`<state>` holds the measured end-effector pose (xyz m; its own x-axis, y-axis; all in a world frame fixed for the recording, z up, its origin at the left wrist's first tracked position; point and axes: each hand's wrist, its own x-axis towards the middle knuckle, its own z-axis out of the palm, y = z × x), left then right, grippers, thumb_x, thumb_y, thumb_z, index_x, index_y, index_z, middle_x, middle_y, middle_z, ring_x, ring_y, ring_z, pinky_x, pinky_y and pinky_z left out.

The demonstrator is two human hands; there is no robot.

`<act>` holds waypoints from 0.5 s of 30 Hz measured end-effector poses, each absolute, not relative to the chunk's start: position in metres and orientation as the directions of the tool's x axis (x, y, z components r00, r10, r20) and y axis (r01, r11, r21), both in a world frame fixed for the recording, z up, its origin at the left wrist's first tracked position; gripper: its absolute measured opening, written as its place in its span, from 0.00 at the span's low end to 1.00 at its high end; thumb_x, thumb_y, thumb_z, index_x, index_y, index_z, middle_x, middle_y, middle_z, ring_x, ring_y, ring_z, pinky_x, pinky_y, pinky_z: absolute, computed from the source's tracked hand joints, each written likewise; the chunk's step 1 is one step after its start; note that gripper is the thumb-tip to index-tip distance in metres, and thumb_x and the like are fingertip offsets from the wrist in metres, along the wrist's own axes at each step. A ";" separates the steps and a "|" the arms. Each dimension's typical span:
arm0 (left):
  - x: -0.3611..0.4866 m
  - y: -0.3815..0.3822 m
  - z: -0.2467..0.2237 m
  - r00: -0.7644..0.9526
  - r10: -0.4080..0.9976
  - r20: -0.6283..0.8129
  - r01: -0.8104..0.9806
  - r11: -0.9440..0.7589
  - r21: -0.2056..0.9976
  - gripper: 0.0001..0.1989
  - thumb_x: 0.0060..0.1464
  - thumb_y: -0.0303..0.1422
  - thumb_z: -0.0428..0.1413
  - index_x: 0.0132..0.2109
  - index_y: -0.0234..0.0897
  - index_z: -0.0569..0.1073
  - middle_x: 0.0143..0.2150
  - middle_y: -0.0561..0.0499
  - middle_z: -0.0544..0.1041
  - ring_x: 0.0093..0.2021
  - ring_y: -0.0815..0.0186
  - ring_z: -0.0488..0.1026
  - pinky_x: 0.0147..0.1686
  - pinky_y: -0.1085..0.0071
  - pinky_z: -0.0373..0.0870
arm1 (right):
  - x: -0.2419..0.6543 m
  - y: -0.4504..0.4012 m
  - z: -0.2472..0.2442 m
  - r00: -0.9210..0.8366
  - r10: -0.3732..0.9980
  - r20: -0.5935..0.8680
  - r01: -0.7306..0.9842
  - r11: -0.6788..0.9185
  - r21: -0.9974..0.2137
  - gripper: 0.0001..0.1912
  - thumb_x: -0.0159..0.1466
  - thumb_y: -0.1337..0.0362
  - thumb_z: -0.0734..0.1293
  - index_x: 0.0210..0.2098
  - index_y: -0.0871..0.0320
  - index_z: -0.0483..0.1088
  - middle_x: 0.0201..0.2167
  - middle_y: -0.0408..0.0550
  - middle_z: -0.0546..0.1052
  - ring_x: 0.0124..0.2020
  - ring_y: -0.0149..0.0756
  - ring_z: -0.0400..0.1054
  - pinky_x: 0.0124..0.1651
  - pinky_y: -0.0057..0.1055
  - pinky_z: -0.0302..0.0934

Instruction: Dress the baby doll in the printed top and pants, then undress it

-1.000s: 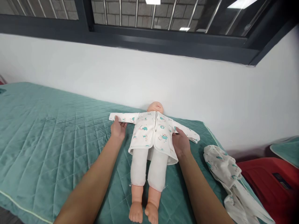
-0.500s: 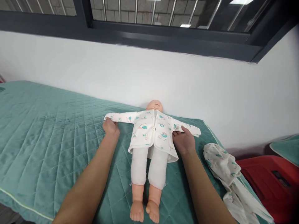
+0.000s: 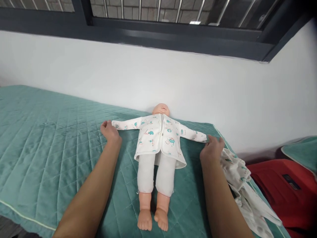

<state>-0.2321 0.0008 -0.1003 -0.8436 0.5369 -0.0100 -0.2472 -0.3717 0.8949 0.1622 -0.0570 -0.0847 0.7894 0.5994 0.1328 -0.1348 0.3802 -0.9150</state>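
Note:
A baby doll [image 3: 160,109] lies on its back, legs towards me and arms stretched out sideways. It wears a white printed jacket [image 3: 148,135] over white cloth legs [image 3: 145,172]; its bare feet show. The jacket front hangs together at the chest and parts at the hem. At the left cuff, my left hand [image 3: 110,132] is closed with its fingertips on the sleeve end. My right hand [image 3: 211,149] pinches the end of the other sleeve [image 3: 194,135], its outer fingers partly raised. The doll's hands are hidden.
A green quilted cover [image 3: 61,148] lies under the doll, against a white wall [image 3: 123,76] below a dark window frame [image 3: 173,39]. Crumpled printed baby clothes [image 3: 247,195] lie at the right edge. Beyond them is a red plastic object [image 3: 274,188].
My right hand has moved outward from under the sleeve to its cuff. My left hand has shifted slightly outward at the other cuff. The right-hand sleeve end now looks drawn in.

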 end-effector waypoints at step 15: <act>-0.160 -0.053 -0.065 -0.156 0.882 0.444 0.050 -0.442 0.896 0.13 0.59 0.33 0.56 0.50 0.42 0.77 0.54 0.49 0.78 0.57 0.59 0.71 0.64 0.58 0.60 | 0.045 -0.097 -0.046 -0.180 0.870 0.460 0.527 0.480 -0.702 0.29 0.67 0.51 0.64 0.66 0.47 0.61 0.69 0.45 0.60 0.71 0.44 0.47 0.73 0.50 0.41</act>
